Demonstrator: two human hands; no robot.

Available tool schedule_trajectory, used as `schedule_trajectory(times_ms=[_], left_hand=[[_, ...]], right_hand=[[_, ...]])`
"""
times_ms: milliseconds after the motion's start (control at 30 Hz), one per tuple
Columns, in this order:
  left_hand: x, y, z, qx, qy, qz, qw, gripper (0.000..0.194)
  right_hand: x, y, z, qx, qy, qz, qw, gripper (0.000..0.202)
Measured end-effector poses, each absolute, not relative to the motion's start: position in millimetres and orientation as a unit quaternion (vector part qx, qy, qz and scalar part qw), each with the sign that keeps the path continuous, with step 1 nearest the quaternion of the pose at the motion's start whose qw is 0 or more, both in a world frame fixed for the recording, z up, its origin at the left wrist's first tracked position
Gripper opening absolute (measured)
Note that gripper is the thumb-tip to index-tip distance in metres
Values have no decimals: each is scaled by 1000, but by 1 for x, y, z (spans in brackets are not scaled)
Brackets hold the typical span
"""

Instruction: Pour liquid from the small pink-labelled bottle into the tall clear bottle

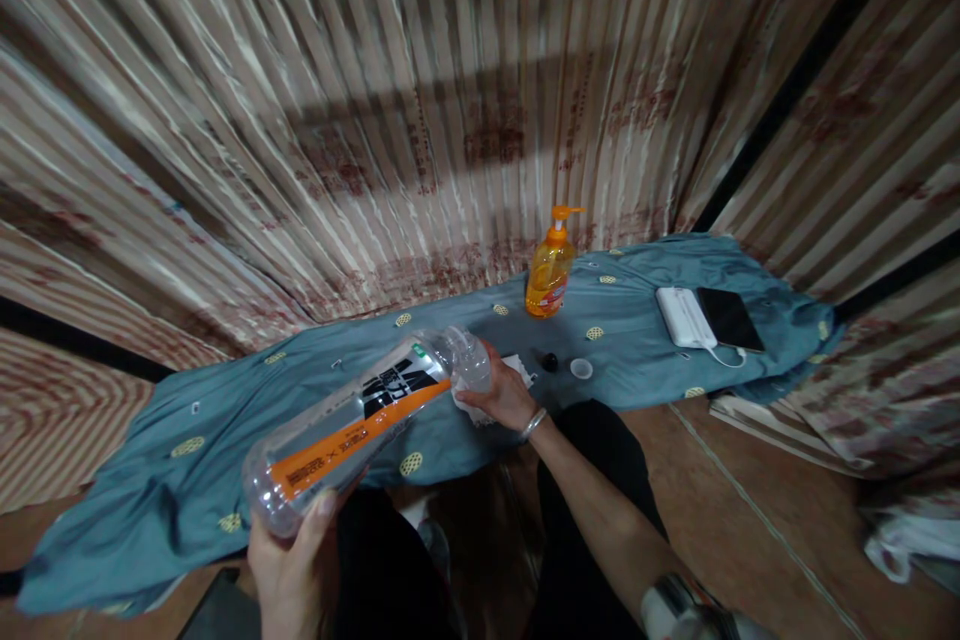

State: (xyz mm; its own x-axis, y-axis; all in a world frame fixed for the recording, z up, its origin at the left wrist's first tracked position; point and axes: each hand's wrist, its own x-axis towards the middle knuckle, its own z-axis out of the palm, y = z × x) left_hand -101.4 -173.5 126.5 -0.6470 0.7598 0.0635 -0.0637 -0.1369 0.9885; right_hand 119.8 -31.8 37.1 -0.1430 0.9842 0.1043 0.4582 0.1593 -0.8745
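A large clear plastic bottle (352, 425) with a grey and orange label lies tilted across my two hands. My left hand (296, 560) grips its base at the lower left. My right hand (504, 392) is closed around the clear plastic at the upper end; whether that is the bottle's own neck or a separate piece I cannot tell. White tissue (519, 367) lies under my right hand, partly hidden by it. Just right of the hand are a small black round thing (550, 361) and a white cap (581, 369). No liquid shows in the bottle.
An orange pump bottle (550, 278) stands at the back of the teal cloth (450, 445). Toward the right end lie a white power bank (684, 317) and a black phone (729, 319), with a white cable. A striped curtain (465, 100) rises behind.
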Motion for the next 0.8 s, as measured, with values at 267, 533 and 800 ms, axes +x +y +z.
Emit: schedule_trajectory(times_ms=[267, 533, 800], left_hand=[[-99, -173, 125, 282, 584, 703, 292, 61], [-109, -172, 118, 281, 581, 704, 296, 65], [-118, -171, 114, 293, 592, 691, 292, 68]], right_hand=[[120, -31, 38, -545, -673, 346, 362, 83], [121, -30, 35, -538, -675, 343, 371, 83], [122, -31, 37, -538, -677, 343, 367, 81]])
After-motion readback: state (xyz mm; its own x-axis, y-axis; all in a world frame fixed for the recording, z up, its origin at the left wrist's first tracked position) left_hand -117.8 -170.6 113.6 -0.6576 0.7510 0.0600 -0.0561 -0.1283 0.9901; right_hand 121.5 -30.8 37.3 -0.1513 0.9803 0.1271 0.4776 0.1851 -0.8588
